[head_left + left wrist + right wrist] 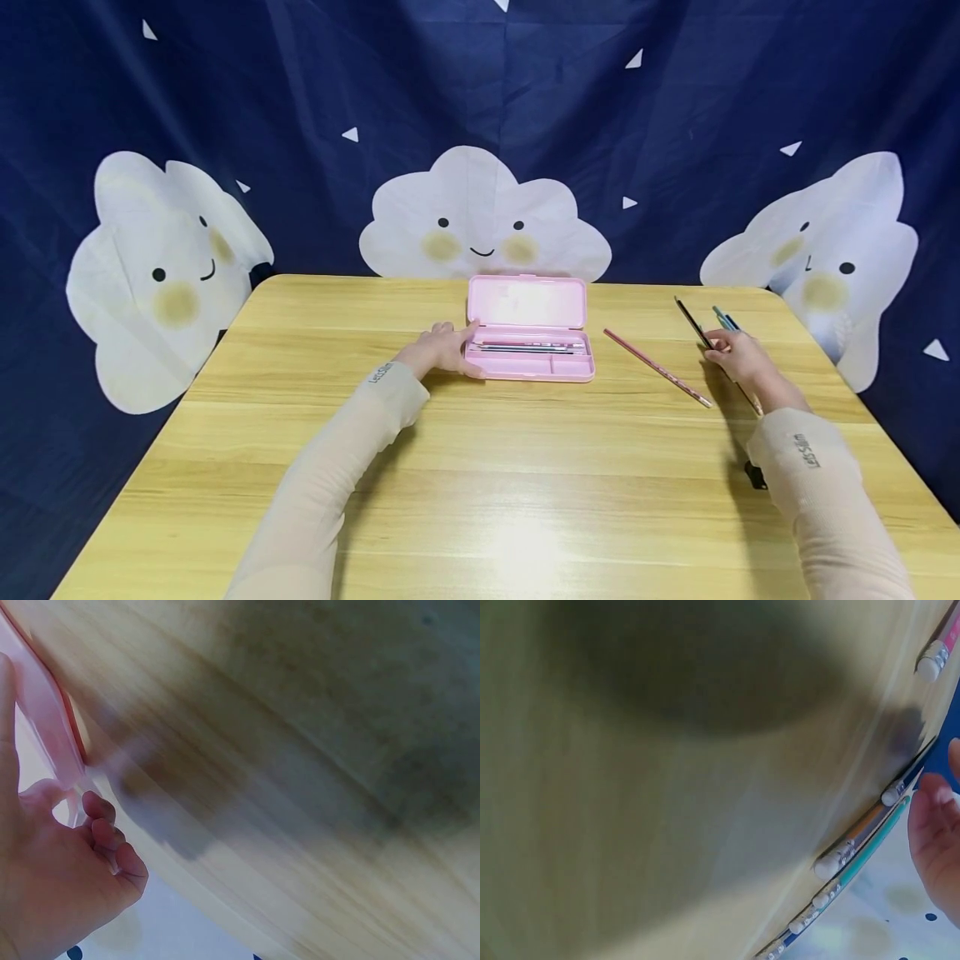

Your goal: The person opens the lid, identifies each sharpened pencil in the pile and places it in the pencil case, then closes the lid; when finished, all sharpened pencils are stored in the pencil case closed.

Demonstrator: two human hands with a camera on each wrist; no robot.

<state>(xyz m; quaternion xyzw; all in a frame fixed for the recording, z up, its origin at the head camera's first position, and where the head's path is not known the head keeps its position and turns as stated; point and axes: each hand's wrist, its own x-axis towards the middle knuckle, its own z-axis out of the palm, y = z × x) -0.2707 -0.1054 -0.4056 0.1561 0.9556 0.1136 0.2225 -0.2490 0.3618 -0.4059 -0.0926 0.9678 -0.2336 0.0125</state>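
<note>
The pencil case (pixel 513 367) sits toward the counter's (pixel 540 442) far edge, its lid (pixel 527 302) raised, presumably to leave the compartments reachable. Several pencils (pixel 525 349) lie lengthwise in the rear compartment, likely because it is the longest. The left hand (pixel 442 348) grips the case's left end, probably to steady it, thumb and forefinger spread across its width, the other fingers curled. The right hand (pixel 741 364) is bent over a dark pencil (pixel 688 317), fingers slightly parted; whether they grip it cannot be told. A pink pencil (pixel 656 367) lies between case and right hand.
</note>
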